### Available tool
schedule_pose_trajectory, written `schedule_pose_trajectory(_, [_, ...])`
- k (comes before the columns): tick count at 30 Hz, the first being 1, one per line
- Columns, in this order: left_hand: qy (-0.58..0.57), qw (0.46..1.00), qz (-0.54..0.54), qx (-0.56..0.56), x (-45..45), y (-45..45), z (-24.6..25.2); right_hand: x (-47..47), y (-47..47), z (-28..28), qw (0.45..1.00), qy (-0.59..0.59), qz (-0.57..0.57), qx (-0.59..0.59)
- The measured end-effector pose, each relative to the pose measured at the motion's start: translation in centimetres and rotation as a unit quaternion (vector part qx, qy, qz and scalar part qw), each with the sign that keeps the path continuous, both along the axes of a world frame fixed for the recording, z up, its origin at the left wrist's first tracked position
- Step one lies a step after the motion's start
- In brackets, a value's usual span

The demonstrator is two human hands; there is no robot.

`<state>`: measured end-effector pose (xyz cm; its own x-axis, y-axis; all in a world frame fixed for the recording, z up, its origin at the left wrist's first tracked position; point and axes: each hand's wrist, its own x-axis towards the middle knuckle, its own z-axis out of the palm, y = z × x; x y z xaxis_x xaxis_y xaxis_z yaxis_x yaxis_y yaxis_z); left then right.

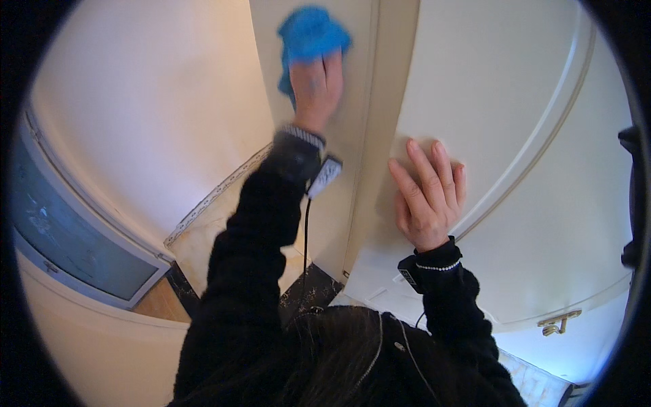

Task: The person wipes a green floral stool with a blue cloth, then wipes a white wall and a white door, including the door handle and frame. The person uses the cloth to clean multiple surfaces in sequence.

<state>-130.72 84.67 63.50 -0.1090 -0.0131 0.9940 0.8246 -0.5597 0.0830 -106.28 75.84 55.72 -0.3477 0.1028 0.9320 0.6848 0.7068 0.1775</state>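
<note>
My left hand (315, 89) grips a blue cloth (313, 35) against the cream door frame (356, 102) at the top centre; its fingers are mostly hidden under the cloth, and the hand is slightly blurred. My right hand (430, 196) lies flat with spread fingers on the face of a white panelled door (488, 102), near the door's edge, and holds nothing. A brass-coloured door handle (557, 323) is on this door at the lower right. Both wrists wear black straps with small devices, and a black cable hangs from the left one.
On the left is a plain pale wall (152, 102) with a patterned skirting strip (218, 193) along the tiled floor (203, 249). Farther left stands a white-framed door with a frosted glass pane (81, 229). A dark marble threshold (315, 290) crosses the floor below my arms.
</note>
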Motion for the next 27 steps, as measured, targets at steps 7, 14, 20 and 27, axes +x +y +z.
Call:
schedule_pose_trajectory(7, [0.028, 0.999, 0.014, 0.014, 3.4, 0.9, -0.5, 0.1, 0.3, -0.1, 1.000, 0.014, 0.001, 0.019])
schedule_pose_trajectory(14, [0.196, 0.958, 0.016, -0.208, 3.5, -4.3, -18.4, 0.0, 0.0, -0.1, 1.000, 0.014, 0.007, 0.014])
schedule_pose_trajectory(20, [0.144, 0.974, -0.036, -0.173, 2.7, -2.5, -15.1, 0.2, 0.4, -0.2, 1.000, 0.015, 0.005, 0.018])
schedule_pose_trajectory(27, [-0.075, 0.997, 0.001, -0.023, -1.8, 2.2, -5.3, 0.4, 0.4, -0.3, 1.000, 0.012, 0.010, 0.022])
